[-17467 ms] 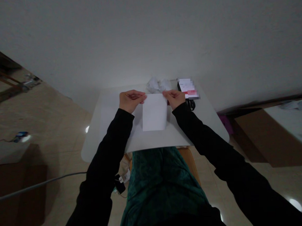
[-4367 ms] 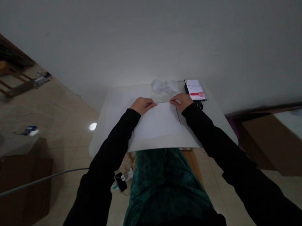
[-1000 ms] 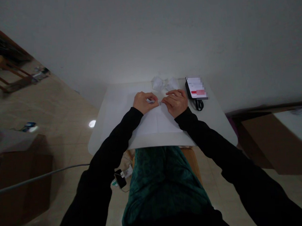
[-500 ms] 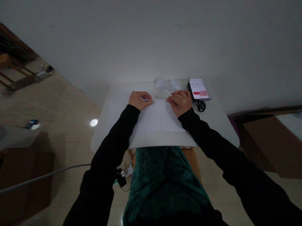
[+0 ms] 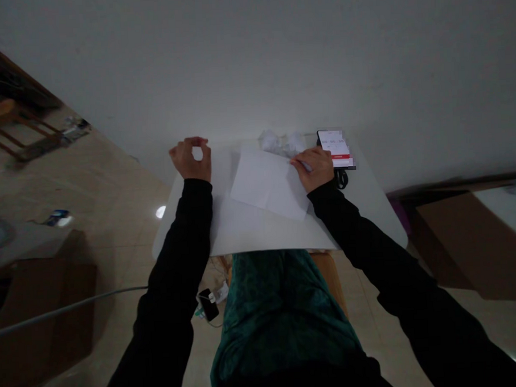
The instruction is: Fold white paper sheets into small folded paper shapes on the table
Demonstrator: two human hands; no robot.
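A white sheet of paper (image 5: 268, 184) slants over the white table (image 5: 327, 213), its left side turned toward the wall. At its upper right corner my right hand (image 5: 315, 167) pinches it between thumb and fingers. Paler white paper (image 5: 242, 220) seems to lie flat under it, though its outline is faint. My left hand (image 5: 193, 159) is off to the left, above the table's far left corner and apart from the sheet. Its thumb and index finger curl into a ring with the tips together, and nothing shows between them.
Crumpled clear plastic (image 5: 283, 142) lies at the table's back edge by the wall (image 5: 252, 62). Right of my right hand are a phone with a lit screen (image 5: 336, 144) and a black coiled cable (image 5: 341, 179). A cardboard box (image 5: 474, 247) stands at the right.
My left hand has come away from the paper's far edge and moved left. The sheet, still in my right hand, has swung into a slant with its left side farther from me.
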